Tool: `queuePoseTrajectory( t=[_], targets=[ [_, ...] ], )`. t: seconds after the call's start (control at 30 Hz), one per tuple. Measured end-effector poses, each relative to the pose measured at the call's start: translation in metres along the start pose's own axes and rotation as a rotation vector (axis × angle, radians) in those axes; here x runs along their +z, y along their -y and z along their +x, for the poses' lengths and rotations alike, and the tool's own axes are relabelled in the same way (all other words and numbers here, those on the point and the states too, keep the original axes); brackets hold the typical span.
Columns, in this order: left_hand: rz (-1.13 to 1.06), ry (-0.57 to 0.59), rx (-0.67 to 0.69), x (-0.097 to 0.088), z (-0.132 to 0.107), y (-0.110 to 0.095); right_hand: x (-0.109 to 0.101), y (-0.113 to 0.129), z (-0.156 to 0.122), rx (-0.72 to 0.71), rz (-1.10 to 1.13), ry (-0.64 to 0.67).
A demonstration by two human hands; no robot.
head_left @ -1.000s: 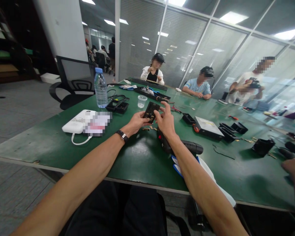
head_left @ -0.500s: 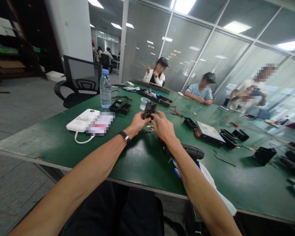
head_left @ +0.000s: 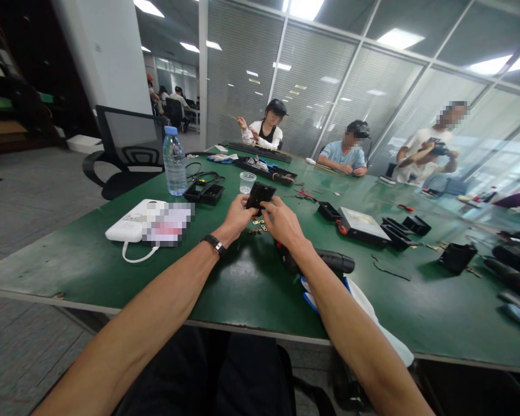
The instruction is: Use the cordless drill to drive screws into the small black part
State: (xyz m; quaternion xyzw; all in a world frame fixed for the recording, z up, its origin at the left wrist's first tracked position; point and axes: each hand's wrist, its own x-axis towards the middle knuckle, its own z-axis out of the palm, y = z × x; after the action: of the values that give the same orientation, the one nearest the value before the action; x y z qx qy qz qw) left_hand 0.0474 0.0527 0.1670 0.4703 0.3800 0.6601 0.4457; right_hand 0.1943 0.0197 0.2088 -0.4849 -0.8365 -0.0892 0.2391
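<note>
Trousers (head_left: 212, 370), dark, showed below the near edge of the glossy green counter (head_left: 225, 306). White cloth with blue trim (head_left: 368, 306) lay under the right forearm, and a black tool (head_left: 338, 261) sat just beyond. An open-topped black box (head_left: 457, 257) stood farther right. To the left, a white power bank (head_left: 132, 222) carried grey marks too small to read; the phone (head_left: 169, 224) touching it was blurred over. Brass-coloured pieces (head_left: 256, 231) were scattered near the hands.

Just above them, the left hand (head_left: 238, 218) was closed on a flat black part (head_left: 260, 193), held tilted off the counter. The right hand (head_left: 281, 219) had narrowed, its fingers bent at the part's lower right; whether it gripped or only touched could not be told.

A black case (head_left: 364, 225) with a pale top lay to the right. Farther back stood a blue-capped clear bottle (head_left: 175, 167), a clear cup (head_left: 247, 182) and a compartmented black holder (head_left: 203, 192). A long black tray (head_left: 268, 170) held a pale jumble. A mesh-backed chair (head_left: 130, 144) stood beside the counter, on grey floor. Three people were at the far side, before a slatted glass partition (head_left: 238, 75).
</note>
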Motion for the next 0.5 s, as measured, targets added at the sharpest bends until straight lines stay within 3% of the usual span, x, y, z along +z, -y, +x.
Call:
queuePoseTrajectory(
  t=[0.13, 0.33, 0.5],
  targets=[
    [-0.02, -0.003, 0.011, -0.003, 0.0, -0.002, -0.005, 0.001, 0.0, 0.0, -0.036, -0.004],
    [0.159, 0.033, 0.057, -0.013, 0.003, 0.003, -0.002, 0.002, 0.0, -0.001, -0.039, 0.1],
    [0.169, 0.054, 0.082, -0.007, 0.004, 0.003, 0.004, -0.001, 0.001, 0.018, 0.007, 0.098]
  ],
)
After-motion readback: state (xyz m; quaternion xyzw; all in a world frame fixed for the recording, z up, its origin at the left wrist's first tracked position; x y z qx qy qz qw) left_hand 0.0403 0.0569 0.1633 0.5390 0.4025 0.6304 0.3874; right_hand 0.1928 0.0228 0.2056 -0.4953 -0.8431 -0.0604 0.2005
